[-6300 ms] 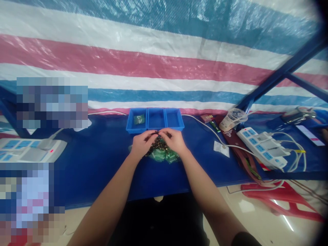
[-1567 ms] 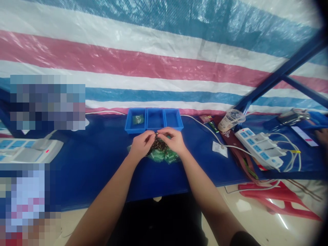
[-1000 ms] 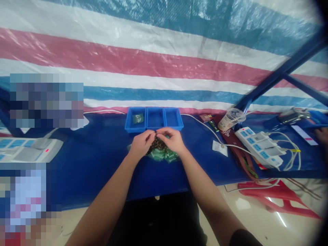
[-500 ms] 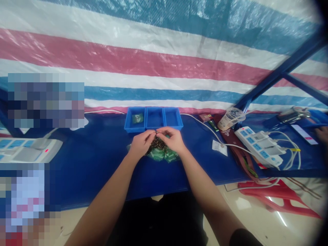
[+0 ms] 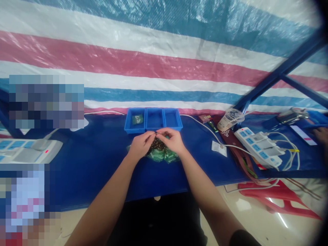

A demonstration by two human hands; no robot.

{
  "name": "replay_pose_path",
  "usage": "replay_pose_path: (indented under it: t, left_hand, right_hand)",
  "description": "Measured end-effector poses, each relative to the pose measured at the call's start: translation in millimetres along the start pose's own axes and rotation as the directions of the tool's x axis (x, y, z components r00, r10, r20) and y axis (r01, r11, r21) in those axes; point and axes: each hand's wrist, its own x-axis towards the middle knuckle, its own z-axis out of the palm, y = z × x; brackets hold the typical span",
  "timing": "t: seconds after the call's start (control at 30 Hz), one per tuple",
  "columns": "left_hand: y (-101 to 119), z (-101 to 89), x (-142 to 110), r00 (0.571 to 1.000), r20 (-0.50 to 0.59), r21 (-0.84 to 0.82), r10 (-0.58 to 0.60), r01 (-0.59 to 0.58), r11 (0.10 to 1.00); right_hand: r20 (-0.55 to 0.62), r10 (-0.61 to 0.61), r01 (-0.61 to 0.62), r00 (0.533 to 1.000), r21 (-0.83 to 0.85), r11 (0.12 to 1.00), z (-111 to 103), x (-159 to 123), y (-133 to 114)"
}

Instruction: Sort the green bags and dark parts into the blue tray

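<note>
My left hand (image 5: 140,145) and my right hand (image 5: 172,139) meet at their fingertips over a pile of small brownish metallic pieces (image 5: 158,145). Both are closed in a pinch; whatever is between the fingers is too small to name. Under and around the pile spread green-tinted clear plastic bags (image 5: 162,156), partly covered by my hands. Just beyond my fingers stands a blue three-compartment tray (image 5: 128,130). Its left compartment contains a small green packet (image 5: 137,119) with pale pieces showing.
To the right are a plastic cup (image 5: 230,119), a white packet (image 5: 219,148), a brown strap-like bag (image 5: 234,150) and a power strip (image 5: 257,147) with cables. Another power strip (image 5: 55,147) lies left. A phone (image 5: 303,134) rests near another person's hand (image 5: 321,134). A striped sheet (image 5: 164,65) hangs behind.
Both hands stay together over the pile, with only slight finger movement. The whole view has shifted a little.
</note>
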Motion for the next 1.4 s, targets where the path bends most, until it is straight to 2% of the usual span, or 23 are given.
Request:
replay_pose_path:
  t: [0.13, 0.33, 0.7, 0.93, 1.4]
  left_hand:
    - [0.3, 0.5, 0.0, 1.000, 0.021, -0.060, -0.006, 0.008, 0.998]
    - [-0.1, 2.7, -0.4, 1.000, -0.017, -0.075, -0.023, 0.022, 0.997]
    - [1.6, -0.9, 0.1, 0.999, 0.049, -0.063, -0.008, 0.011, 0.998]
    - [-1.3, 4.1, -0.2, 0.999, 0.001, -0.107, -0.048, 0.048, 0.993]
    - [3.3, 0.3, 0.3, 1.000, 0.027, -0.086, -0.002, 0.005, 0.996]
  right_hand:
    - [0.002, -0.008, 0.008, 1.000, -0.002, 1.000, 0.1, 0.4, 1.3]
    - [-0.016, -0.011, 0.011, 1.000, 0.001, 1.000, 1.2, 0.9, 1.5]
    - [0.016, 0.005, -0.005, 1.000, 0.001, 1.000, 2.3, -0.2, 1.3]
    - [-0.010, -0.003, 0.003, 1.000, -0.003, 1.000, -0.5, 1.1, 4.7]
    - [0.007, -0.003, 0.003, 1.000, 0.000, 1.000, 1.8, 0.0, 0.1]
